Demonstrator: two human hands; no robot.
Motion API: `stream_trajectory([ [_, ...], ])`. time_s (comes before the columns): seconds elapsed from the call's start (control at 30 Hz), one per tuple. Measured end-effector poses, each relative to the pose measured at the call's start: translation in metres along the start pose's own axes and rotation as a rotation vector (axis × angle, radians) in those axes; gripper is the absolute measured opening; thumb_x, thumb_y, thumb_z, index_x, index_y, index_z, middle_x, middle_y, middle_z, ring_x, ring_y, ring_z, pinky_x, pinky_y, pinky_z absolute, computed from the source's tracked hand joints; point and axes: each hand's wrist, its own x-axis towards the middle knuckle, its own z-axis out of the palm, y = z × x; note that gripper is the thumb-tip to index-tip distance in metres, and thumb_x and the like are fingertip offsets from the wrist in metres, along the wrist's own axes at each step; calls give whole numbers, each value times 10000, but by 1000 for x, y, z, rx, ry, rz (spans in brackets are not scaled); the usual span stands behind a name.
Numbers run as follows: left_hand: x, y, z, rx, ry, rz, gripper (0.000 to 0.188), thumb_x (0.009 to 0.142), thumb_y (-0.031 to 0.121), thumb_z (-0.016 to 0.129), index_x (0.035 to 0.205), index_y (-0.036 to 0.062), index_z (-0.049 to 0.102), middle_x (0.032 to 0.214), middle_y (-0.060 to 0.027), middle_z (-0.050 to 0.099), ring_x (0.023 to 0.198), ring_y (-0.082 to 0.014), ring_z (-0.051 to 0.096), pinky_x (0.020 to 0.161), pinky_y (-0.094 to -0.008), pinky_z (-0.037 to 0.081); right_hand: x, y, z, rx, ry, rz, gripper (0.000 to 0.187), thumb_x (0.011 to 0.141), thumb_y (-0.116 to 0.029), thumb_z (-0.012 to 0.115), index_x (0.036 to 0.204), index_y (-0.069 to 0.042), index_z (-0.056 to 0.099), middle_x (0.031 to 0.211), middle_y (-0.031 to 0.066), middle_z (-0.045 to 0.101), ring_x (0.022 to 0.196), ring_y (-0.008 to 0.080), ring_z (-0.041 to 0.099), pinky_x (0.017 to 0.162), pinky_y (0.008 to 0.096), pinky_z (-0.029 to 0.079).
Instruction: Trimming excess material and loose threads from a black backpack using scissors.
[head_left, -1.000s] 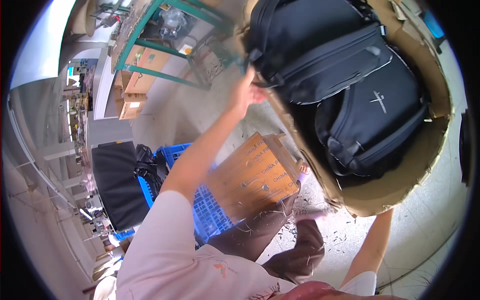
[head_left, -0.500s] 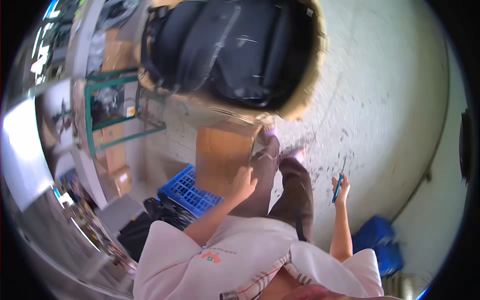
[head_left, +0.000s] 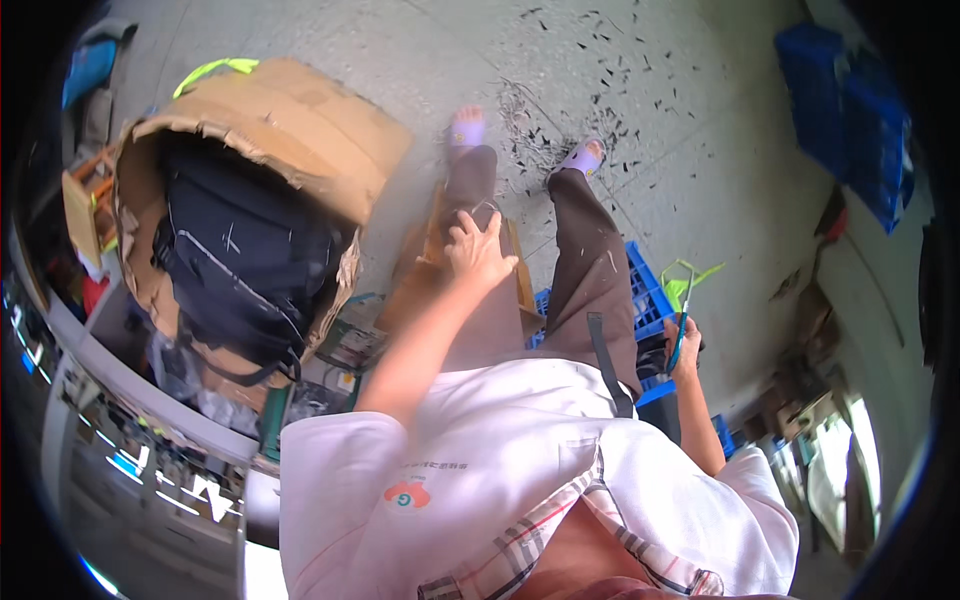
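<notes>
The right grip (head_left: 686, 352) clasps the slim blue-handled tool (head_left: 680, 335) beside the right thigh (head_left: 592, 305) (presumably light and stiff, best held by its handle), while the left grip (head_left: 478, 262) spreads over the left trouser leg (head_left: 470, 178).

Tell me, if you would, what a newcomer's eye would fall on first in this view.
Probably the big torn-edged cardboard box on the left, with a black bag inside it. Next might come the slim blue-handled tool in the right hand, at the right of centre. The dark scraps strewn over the floor around the feet, at the top centre, also stand out.
</notes>
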Motion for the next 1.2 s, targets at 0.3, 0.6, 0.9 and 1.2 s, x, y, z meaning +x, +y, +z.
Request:
stream_trajectory([
  [0.3,78,70,25,582,483,876,136,664,142,578,754,49,618,822,-144,566,900,-319,489,775,-422,368,-38,180,66,159,212,-135,382,741,-108,684,1073,-10,521,750,-19,497,688,63,455,634,206,398],
  [0.6,113,71,52,1153,94,973,185,768,171,516,701,36,623,740,-132,620,735,-281,597,695,-422,404,-68,238,92,208,568,-161,471,715,-58,659,1142,-37,462,857,156,609,743,312,610,661,322,469],
  [0.9,108,92,108,1118,223,1220,185,775,143,517,922,50,580,831,-140,620,785,-308,593,725,-419,412,-108,348,193,590,896,78,420,707,-107,656,1092,-17,514,758,126,591,664,256,600,619,315,455],
  [1.2,49,74,158,977,61,1370,205,739,99,546,928,27,580,858,-167,590,770,-339,576,697,-424,447,-140,424,210,1121,1174,231,353,736,-80,641,1070,-22,542,552,-15,453,451,56,406,431,214,352],
])
